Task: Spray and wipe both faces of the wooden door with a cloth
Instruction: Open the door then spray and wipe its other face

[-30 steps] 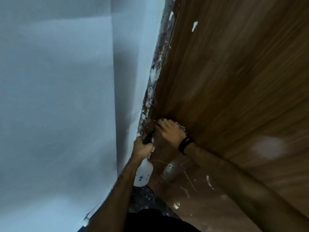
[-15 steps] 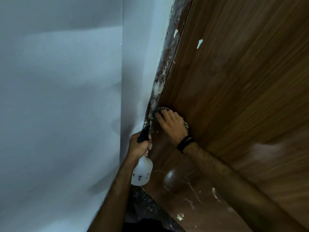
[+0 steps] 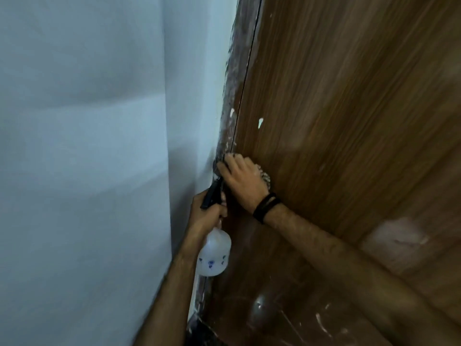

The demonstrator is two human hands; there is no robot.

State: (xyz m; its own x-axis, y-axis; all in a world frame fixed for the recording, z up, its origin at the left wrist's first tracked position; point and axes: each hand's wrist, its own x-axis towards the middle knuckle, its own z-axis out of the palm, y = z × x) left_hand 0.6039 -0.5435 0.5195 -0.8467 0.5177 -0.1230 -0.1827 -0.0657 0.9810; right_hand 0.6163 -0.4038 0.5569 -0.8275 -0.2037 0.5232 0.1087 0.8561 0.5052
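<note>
The brown wooden door (image 3: 349,108) fills the right side, with white paint flecks on it. My right hand (image 3: 243,179), a black band at its wrist, presses a cloth (image 3: 265,177) flat against the door near its left edge; only the cloth's patterned rim shows past the fingers. Just below and left, my left hand (image 3: 205,216) grips the black trigger head of a white spray bottle (image 3: 214,254), which hangs beside the door edge.
A pale blue-white wall (image 3: 87,158) covers the left half, with a corner running down the middle. The door frame strip (image 3: 230,96) between wall and door is smeared with white paint. Dark floor (image 3: 199,330) shows at the bottom.
My right hand has slid the cloth up along the door's left edge. My left hand with the bottle has risen alongside it.
</note>
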